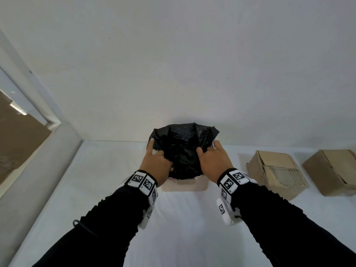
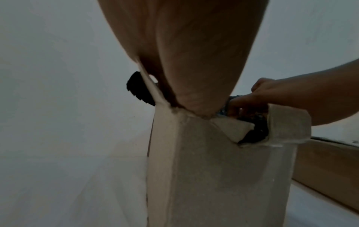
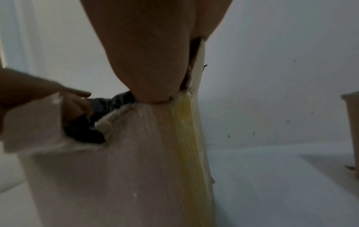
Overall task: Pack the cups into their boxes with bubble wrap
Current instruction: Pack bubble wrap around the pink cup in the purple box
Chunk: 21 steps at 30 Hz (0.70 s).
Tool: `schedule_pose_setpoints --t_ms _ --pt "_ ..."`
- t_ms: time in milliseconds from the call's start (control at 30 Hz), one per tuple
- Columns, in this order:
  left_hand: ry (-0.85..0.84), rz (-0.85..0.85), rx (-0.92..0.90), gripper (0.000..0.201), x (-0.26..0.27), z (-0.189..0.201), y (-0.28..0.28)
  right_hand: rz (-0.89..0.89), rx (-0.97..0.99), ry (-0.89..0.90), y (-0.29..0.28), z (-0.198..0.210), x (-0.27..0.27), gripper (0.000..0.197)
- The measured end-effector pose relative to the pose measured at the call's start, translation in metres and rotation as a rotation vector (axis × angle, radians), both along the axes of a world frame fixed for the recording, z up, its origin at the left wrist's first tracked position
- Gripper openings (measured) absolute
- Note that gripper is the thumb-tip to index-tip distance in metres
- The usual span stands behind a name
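Observation:
A crumpled sheet of black bubble wrap (image 1: 183, 147) bulges out of the top of a pale open box (image 1: 185, 185) standing on the white table, near the wall. My left hand (image 1: 159, 157) grips the wrap's left side, one finger stretched along its edge and the thumb dug in. My right hand (image 1: 209, 151) grips the right side with its fingers sunk into the wrap. The left wrist view shows the box wall (image 2: 223, 176), the wrap (image 2: 139, 87) and the right hand (image 2: 272, 95). In the right wrist view, the wrap (image 3: 85, 130) shows behind a bent flap. No cup is visible.
Two brown cardboard boxes (image 1: 277, 174) (image 1: 333, 170) lie on the table (image 1: 183, 218) to the right of the pale box. The white wall stands right behind it. A window frame (image 1: 38, 112) runs along the left.

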State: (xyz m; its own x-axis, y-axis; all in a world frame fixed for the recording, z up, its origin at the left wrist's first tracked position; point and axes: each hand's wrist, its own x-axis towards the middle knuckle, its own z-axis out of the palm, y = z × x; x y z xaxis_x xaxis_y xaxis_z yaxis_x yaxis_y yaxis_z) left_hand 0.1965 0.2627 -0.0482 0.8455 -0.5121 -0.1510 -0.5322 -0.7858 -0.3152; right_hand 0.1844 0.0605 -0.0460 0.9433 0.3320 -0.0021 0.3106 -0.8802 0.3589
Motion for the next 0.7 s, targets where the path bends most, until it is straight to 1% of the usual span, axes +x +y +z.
schedule_pose_setpoints --t_ms 67,133,167,200,233,267,300,333,400,433,500,533,567,600,633,700 --pt "0.011 -0.024 0.041 0.034 0.003 0.002 -0.001 -0.027 0.044 0.138 -0.001 0.001 0.005 0.026" --pt "0.054 -0.009 0.054 0.034 0.008 0.0 -0.002 -0.03 0.097 0.166 0.002 0.007 0.012 0.02" --pt "0.066 -0.002 0.056 0.032 0.01 -0.001 -0.002 -0.054 0.173 0.142 0.004 0.009 0.017 0.014" --pt "0.066 -0.002 0.052 0.03 0.012 -0.002 -0.003 -0.095 0.292 0.093 0.003 0.01 0.022 0.008" --pt "0.058 -0.008 0.036 0.029 0.013 -0.003 -0.003 -0.145 0.428 0.017 0.002 0.012 0.028 0.009" --pt "0.049 -0.016 0.0 0.029 0.014 -0.004 -0.003 -0.192 0.531 -0.075 -0.001 0.012 0.036 0.016" --pt "0.056 -0.017 -0.059 0.029 0.016 -0.007 -0.003 -0.236 0.566 -0.158 -0.002 0.013 0.043 0.023" --pt "0.073 -0.014 -0.15 0.032 0.018 -0.01 -0.002 -0.293 0.556 -0.193 -0.003 0.013 0.051 0.031" --pt "0.095 0.001 -0.39 0.039 0.022 -0.012 0.0 -0.425 0.516 -0.11 -0.001 0.014 0.064 0.044" --pt "0.073 -0.007 -0.504 0.041 0.024 -0.012 0.001 -0.474 0.504 -0.049 0.0 0.012 0.07 0.046" --pt "-0.086 -0.01 -0.675 0.035 0.029 -0.012 0.001 -0.498 0.481 0.002 0.003 0.007 0.078 0.041" --pt "-0.196 0.039 -0.71 0.029 0.032 -0.01 0.002 -0.479 0.479 -0.015 0.003 0.005 0.08 0.033" --pt "-0.285 0.139 -0.72 0.025 0.034 -0.008 0.002 -0.454 0.495 -0.048 0.004 0.003 0.082 0.025" --pt "-0.336 0.268 -0.72 0.025 0.036 -0.004 0.001 -0.431 0.52 -0.08 0.005 0.002 0.084 0.02" --pt "-0.328 0.401 -0.711 0.031 0.039 0.0 0.0 -0.405 0.55 -0.105 0.005 0.002 0.084 0.02" --pt "-0.19 0.61 -0.693 0.043 0.048 0.004 0.002 -0.335 0.635 -0.133 0.007 0.005 0.084 0.022"
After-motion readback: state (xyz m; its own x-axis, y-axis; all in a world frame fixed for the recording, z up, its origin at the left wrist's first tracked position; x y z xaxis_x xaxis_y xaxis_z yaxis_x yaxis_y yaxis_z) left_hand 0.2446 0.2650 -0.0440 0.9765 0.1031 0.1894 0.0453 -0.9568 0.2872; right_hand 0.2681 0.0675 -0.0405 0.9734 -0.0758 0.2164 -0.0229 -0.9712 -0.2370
